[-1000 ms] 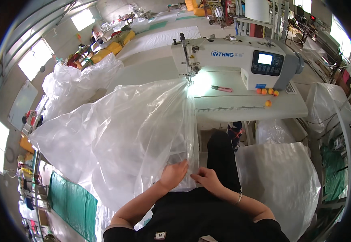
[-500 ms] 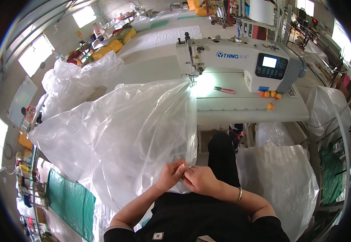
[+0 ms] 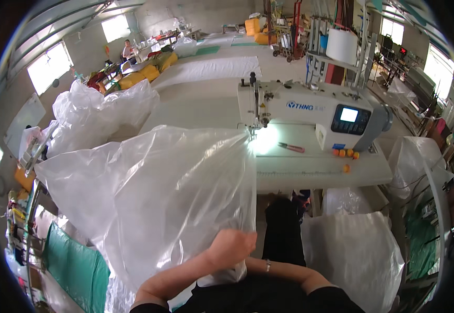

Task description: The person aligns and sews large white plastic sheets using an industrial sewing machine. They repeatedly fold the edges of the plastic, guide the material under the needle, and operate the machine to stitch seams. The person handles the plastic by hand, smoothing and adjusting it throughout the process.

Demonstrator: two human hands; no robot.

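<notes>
A large clear plastic sheet spreads over the left of the table, drops toward my lap, and gathers into a point under the needle of a white sewing machine. My left hand is closed at the sheet's right edge, close to my body, slightly blurred. My right forearm reaches in from the right below it; the right hand is mostly covered by folds of plastic, so its fingers are hidden. The machine's lamp lights the spot beside the needle.
Pink-handled thread snips and several small orange fruits lie on the machine table. Crumpled plastic is heaped at left. Another plastic sheet hangs at right. A person sits far back left.
My hands were together at the sheet's edge; now the left stays on it while the right has slid down behind the plastic. The view has tilted up, revealing a person far back.
</notes>
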